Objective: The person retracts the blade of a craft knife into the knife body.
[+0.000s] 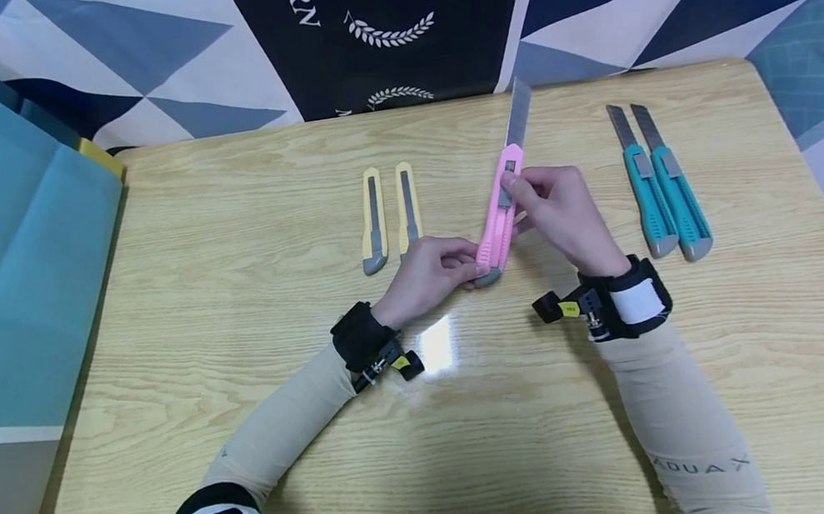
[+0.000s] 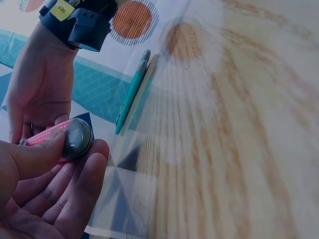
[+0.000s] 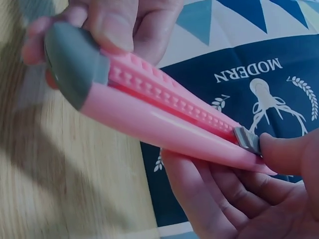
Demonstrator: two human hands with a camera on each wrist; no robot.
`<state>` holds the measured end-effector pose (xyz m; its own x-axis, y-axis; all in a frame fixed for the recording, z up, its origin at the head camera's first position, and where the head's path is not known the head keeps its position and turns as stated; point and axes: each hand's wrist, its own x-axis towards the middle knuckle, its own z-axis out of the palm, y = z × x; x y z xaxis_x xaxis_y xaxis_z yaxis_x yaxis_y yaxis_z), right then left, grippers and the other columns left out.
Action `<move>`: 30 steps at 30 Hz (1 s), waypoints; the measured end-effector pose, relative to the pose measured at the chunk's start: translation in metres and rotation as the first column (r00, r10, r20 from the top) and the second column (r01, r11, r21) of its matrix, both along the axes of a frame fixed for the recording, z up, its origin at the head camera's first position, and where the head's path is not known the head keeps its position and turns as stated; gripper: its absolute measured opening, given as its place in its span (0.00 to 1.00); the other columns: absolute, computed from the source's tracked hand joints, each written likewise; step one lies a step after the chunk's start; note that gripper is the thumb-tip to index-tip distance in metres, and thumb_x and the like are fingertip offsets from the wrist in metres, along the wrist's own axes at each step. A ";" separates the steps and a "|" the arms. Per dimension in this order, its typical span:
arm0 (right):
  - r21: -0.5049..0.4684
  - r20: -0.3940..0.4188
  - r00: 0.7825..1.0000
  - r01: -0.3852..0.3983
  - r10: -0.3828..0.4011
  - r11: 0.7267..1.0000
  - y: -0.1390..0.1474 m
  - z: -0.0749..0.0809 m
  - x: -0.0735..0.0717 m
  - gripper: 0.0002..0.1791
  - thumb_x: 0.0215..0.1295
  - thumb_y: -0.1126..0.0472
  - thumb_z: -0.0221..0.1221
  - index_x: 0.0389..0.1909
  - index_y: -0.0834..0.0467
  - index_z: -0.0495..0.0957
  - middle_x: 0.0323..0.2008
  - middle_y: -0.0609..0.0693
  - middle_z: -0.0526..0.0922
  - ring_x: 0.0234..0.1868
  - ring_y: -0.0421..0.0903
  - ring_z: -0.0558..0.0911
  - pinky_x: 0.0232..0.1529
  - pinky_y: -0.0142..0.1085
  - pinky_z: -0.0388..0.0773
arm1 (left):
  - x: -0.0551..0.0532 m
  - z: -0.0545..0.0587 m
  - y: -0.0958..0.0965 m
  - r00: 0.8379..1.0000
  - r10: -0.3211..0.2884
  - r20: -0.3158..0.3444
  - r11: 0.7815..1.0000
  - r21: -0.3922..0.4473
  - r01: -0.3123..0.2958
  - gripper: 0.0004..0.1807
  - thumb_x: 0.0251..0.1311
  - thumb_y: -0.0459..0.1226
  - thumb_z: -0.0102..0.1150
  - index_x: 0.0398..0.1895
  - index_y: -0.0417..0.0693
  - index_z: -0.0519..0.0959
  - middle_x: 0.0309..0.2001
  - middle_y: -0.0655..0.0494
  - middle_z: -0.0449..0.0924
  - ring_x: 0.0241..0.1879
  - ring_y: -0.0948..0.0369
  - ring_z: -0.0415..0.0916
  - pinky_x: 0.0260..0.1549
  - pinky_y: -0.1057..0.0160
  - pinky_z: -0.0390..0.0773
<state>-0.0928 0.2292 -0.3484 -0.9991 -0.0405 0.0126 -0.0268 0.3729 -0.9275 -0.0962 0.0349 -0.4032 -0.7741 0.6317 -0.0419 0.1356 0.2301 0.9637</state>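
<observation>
A pink box cutter point(image 1: 500, 214) with its long blade point(image 1: 517, 112) out is held up above the table, blade toward the far edge. My left hand point(image 1: 432, 272) pinches its grey end cap point(image 3: 75, 62) between thumb and fingers. With my right hand point(image 1: 561, 208) I grip the body farther up, the thumb on the grey slider point(image 3: 247, 141). Two yellow box cutters, one on the left point(image 1: 372, 219) and one on the right point(image 1: 407, 203), lie beyond my left hand, no blade showing. Right of my right hand lie two teal box cutters point(image 1: 650, 198) with blades extended.
The wooden table point(image 1: 230, 251) ends at a patterned cloth point(image 1: 187, 54) along the back. A light blue box-like object point(image 1: 10, 232) stands along the left edge. Glare from a light shows on the wood between my forearms.
</observation>
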 end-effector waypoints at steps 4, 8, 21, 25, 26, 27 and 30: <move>0.004 -0.028 1.000 0.002 -0.002 1.000 -0.005 0.008 0.004 0.17 0.70 0.59 0.50 0.36 0.70 0.79 0.27 0.60 0.81 0.25 0.51 0.80 0.25 0.30 0.83 | 0.000 0.000 0.000 1.000 0.000 0.005 1.000 0.007 0.000 0.07 0.55 0.29 0.62 0.39 0.38 0.81 0.26 0.52 0.83 0.24 0.60 0.79 0.27 0.63 0.84; -0.001 -0.047 0.999 0.003 -0.003 1.000 -0.003 0.002 0.002 0.15 0.68 0.58 0.53 0.37 0.68 0.80 0.26 0.59 0.81 0.25 0.49 0.81 0.26 0.32 0.84 | 0.000 0.000 0.000 1.000 -0.002 0.016 1.000 0.015 0.001 0.08 0.56 0.29 0.61 0.39 0.37 0.81 0.26 0.51 0.83 0.24 0.60 0.79 0.27 0.63 0.84; 0.012 -0.005 1.000 0.012 -0.012 1.000 -0.004 -0.004 -0.001 0.14 0.67 0.59 0.54 0.43 0.65 0.79 0.29 0.59 0.80 0.28 0.48 0.80 0.27 0.29 0.83 | -0.002 0.001 -0.002 1.000 0.017 0.020 1.000 0.019 -0.017 0.08 0.55 0.28 0.61 0.39 0.37 0.81 0.27 0.50 0.83 0.25 0.59 0.79 0.27 0.63 0.84; 0.006 0.033 0.999 0.025 -0.025 1.000 -0.004 -0.004 -0.002 0.18 0.69 0.54 0.52 0.42 0.65 0.79 0.29 0.59 0.79 0.28 0.49 0.80 0.27 0.30 0.83 | -0.002 0.001 -0.002 1.000 0.021 -0.001 1.000 0.011 -0.021 0.08 0.56 0.29 0.61 0.39 0.37 0.81 0.27 0.51 0.83 0.25 0.60 0.79 0.26 0.63 0.84; 0.009 0.042 0.999 0.025 -0.025 1.000 -0.004 -0.004 -0.002 0.19 0.69 0.52 0.51 0.41 0.65 0.79 0.29 0.59 0.79 0.28 0.49 0.80 0.26 0.30 0.84 | -0.002 0.001 -0.002 1.000 0.022 -0.003 1.000 0.011 -0.022 0.08 0.56 0.29 0.62 0.39 0.37 0.81 0.27 0.51 0.83 0.25 0.60 0.79 0.26 0.63 0.84; 0.013 0.048 0.999 0.025 -0.026 1.000 -0.004 -0.004 -0.002 0.20 0.69 0.51 0.51 0.40 0.66 0.79 0.28 0.59 0.79 0.27 0.49 0.80 0.26 0.30 0.83 | -0.002 0.000 -0.002 1.000 0.024 -0.003 1.000 0.010 -0.024 0.08 0.55 0.29 0.62 0.39 0.37 0.81 0.28 0.51 0.83 0.25 0.61 0.79 0.26 0.63 0.84; 0.031 0.056 0.998 0.016 -0.018 0.999 -0.004 -0.002 -0.001 0.21 0.69 0.51 0.50 0.39 0.66 0.80 0.28 0.59 0.79 0.25 0.50 0.80 0.24 0.30 0.83 | -0.002 0.000 -0.002 0.999 0.032 -0.001 0.999 0.015 -0.032 0.09 0.55 0.30 0.62 0.39 0.37 0.81 0.28 0.50 0.83 0.25 0.61 0.79 0.26 0.63 0.84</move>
